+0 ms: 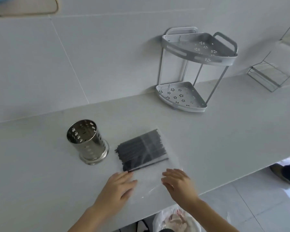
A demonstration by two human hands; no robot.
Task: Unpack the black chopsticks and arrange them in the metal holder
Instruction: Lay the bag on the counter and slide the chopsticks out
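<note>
Several black chopsticks (141, 149) lie side by side inside a clear plastic bag (149, 181) flat on the pale counter. One chopstick lies slanted across the near edge of the bundle. A perforated shiny metal holder (87, 141) stands upright and empty just left of the bag. My left hand (119, 186) rests with spread fingers on the bag's near left corner. My right hand (177, 183) touches the bag's near right edge, fingers apart. Neither hand has closed on the bag.
A two-tier grey corner rack (191, 72) stands against the wall at the back right. A wire rack (274, 69) sits further right. A lined bin (176, 220) is below the counter's near edge (224, 185). Someone's shoe (285, 173) shows on the floor at right.
</note>
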